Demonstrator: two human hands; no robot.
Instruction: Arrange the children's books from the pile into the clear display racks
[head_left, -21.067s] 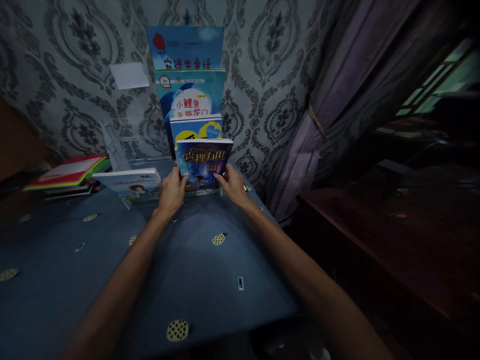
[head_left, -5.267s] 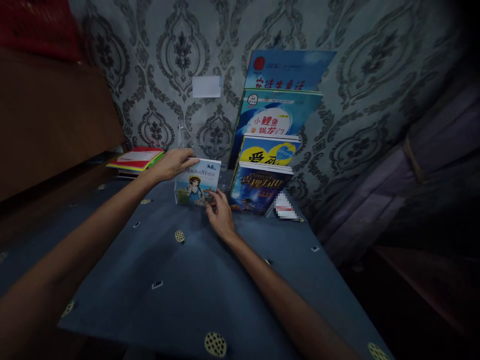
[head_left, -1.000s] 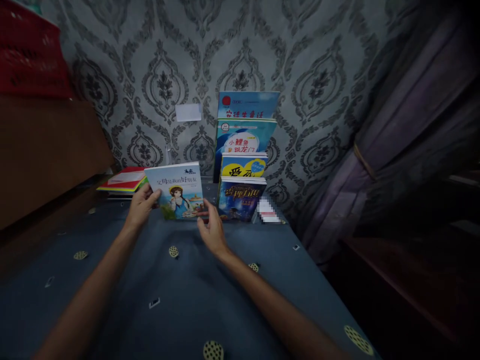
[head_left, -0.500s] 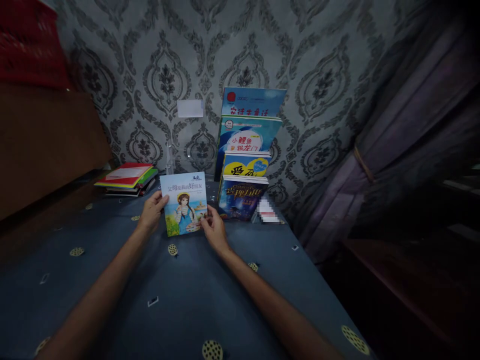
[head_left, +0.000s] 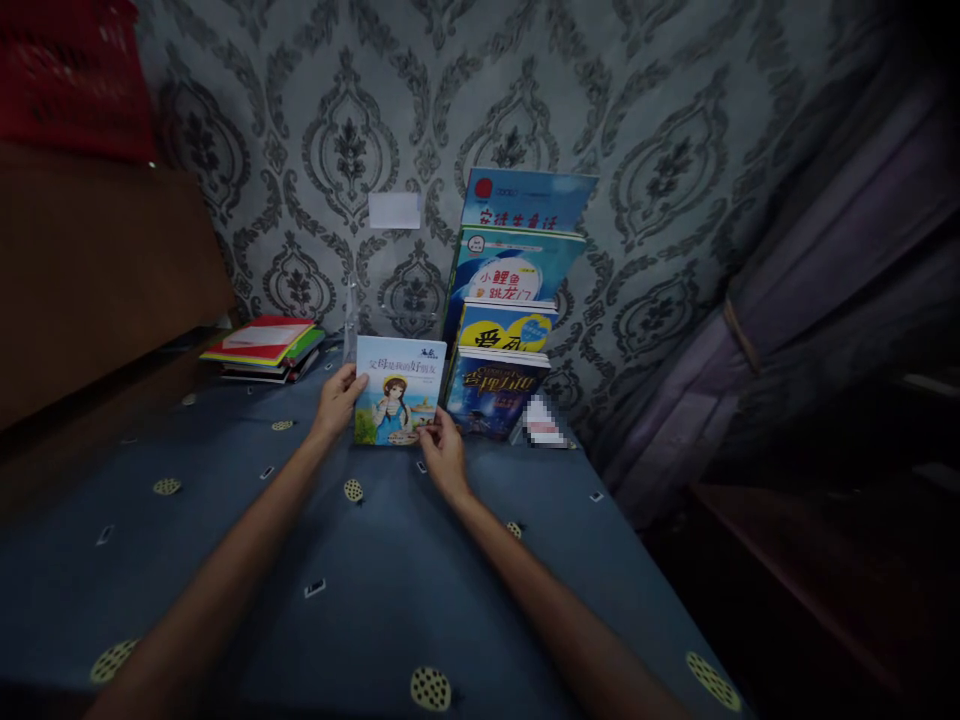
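Between both hands a light-blue book (head_left: 400, 391) stands upright, its cover with a drawn girl facing me. My left hand (head_left: 339, 402) grips its left edge, thumb on the front. My right hand (head_left: 444, 448) pinches the lower right corner. Just right of it, books rise in stepped rows: a dark blue book (head_left: 491, 395) in front, a yellow and blue book (head_left: 504, 326) behind, then a teal book (head_left: 517, 262) and a tall blue book (head_left: 529, 198) at the back. A clear plastic stand (head_left: 351, 315) shows partly behind the held book.
A stack of books and folders (head_left: 262, 345) lies at the left against the wall. The table (head_left: 360, 560) has a dark blue patterned cloth. A white card (head_left: 394, 211) is on the wallpaper. At the right hangs a tied curtain (head_left: 697, 370); a wooden panel (head_left: 112, 260) stands left.
Both hands have carried the light-blue book rightward and slightly away from me, closer to the stand. It is now more upright. The view has shifted a little.
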